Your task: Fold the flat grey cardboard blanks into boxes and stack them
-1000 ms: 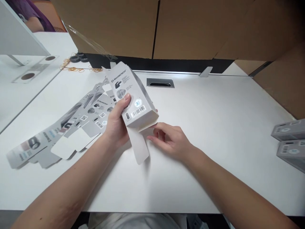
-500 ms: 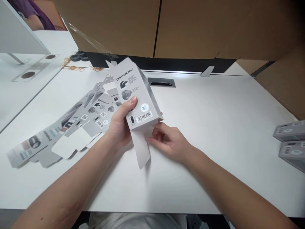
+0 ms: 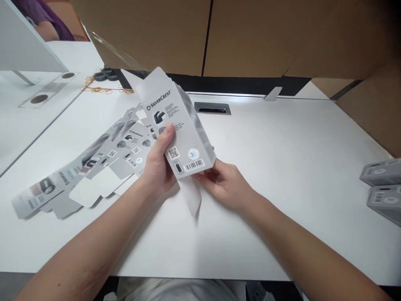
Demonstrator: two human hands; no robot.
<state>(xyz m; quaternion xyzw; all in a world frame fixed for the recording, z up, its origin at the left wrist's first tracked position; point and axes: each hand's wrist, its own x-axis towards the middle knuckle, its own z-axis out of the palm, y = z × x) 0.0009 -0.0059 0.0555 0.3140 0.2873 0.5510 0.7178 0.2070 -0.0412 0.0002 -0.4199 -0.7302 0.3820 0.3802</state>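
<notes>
Grey printed card in both hands. Grips the carton (image 3: 175,125) with the left hand (image 3: 158,167), thumb pressed across the printed face just beside the QR code, fingers hidden behind. Pinches the carton's lower end with the right hand (image 3: 225,184), fingers curled in under the bottom edge below the barcode. Holds it tilted, raised off the white table (image 3: 282,167), top flap open and pointing away, a long white flap (image 3: 193,198) hanging from the bottom end between the two wrists.

To the left, just beyond the left hand: flat carton blanks (image 3: 94,167) fanned out and overlapping on the tabletop. At the right edge, well apart: two finished boxes (image 3: 380,184) side by side. Beyond the carton: a metal cable slot (image 3: 213,108) set into the table. Far left at the back: a scatter of rubber bands (image 3: 97,88). Behind everything: a wall of brown cardboard (image 3: 156,33). Top left corner: another person's purple sleeve (image 3: 40,16).
</notes>
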